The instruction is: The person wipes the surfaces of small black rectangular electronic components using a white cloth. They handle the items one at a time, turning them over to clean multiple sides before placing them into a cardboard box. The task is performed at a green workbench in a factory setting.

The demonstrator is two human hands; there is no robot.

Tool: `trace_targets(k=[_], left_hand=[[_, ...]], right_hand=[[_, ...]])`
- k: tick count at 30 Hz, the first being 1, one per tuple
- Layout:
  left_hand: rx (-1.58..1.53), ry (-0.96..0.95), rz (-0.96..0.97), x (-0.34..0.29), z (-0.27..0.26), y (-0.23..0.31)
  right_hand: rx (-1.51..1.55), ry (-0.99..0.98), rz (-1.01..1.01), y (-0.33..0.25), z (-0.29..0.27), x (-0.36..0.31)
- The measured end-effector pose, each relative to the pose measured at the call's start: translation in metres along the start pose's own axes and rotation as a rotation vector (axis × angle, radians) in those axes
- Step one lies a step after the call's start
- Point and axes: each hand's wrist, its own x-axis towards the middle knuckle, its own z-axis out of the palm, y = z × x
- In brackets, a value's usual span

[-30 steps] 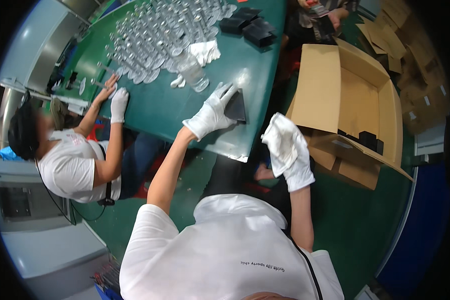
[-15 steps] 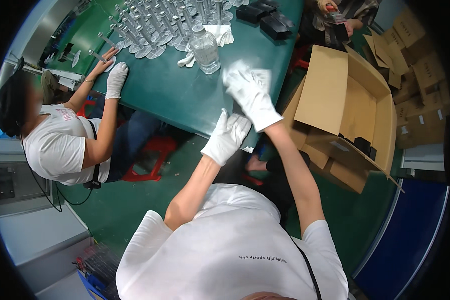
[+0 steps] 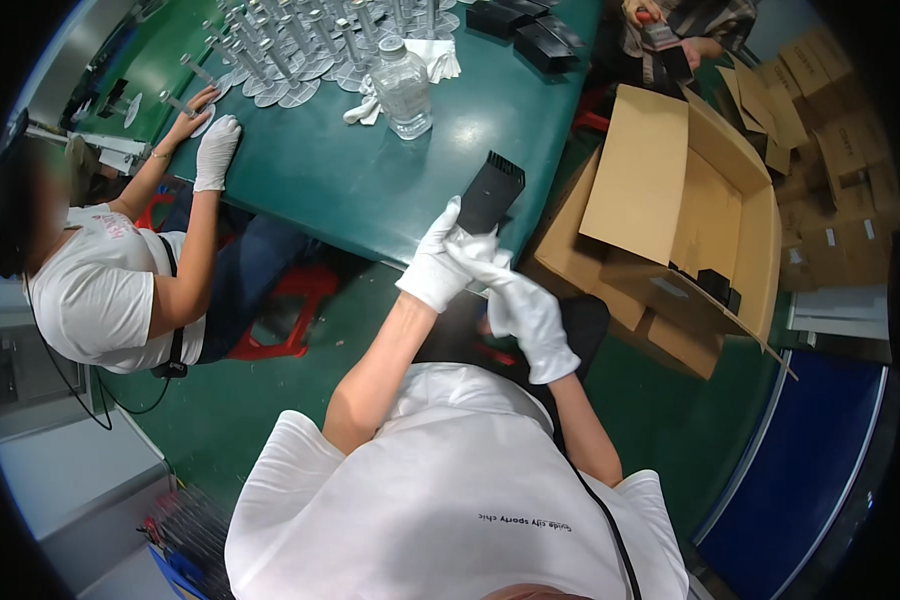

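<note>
A black rectangular hollow housing (image 3: 492, 190) with a slotted end rests tilted at the near edge of the green table. My left hand (image 3: 438, 268), in a white glove, is closed around its near end, thumb along its left side. My right hand (image 3: 528, 315), also gloved, presses a crumpled white cloth (image 3: 480, 245) against the near part of the housing; the fingertips are partly hidden in the cloth. Beyond them stands a clear bottle of liquid (image 3: 403, 95), beside a folded white cloth (image 3: 437, 60).
Several metal posts on round clear bases (image 3: 300, 60) crowd the table's far left. More black housings (image 3: 548, 45) lie at the far right. A co-worker's gloved hand (image 3: 217, 153) rests on the left edge. An open cardboard box (image 3: 635, 185) stands right of the table.
My right hand has come back toward me with the cloth, from the housing's far part to its near end. The housing, blurred and covered before, now shows. My left hand keeps its hold.
</note>
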Motion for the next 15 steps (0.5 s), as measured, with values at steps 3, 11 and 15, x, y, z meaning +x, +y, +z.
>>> trace_targets(k=[3,11,15], left_hand=[[0.223,0.123,0.228,-0.003,0.018,-0.004],[1.978,0.189,0.263,-0.029,0.055,-0.046],[2.409,-0.162,0.686,-0.031,0.05,-0.047]], right_hand=[[0.735,0.186,0.541,0.029,-0.045,-0.011],[1.202,0.413,0.257,-0.016,-0.056,0.057],[1.151,0.302,0.209,-0.03,-0.057,0.062]])
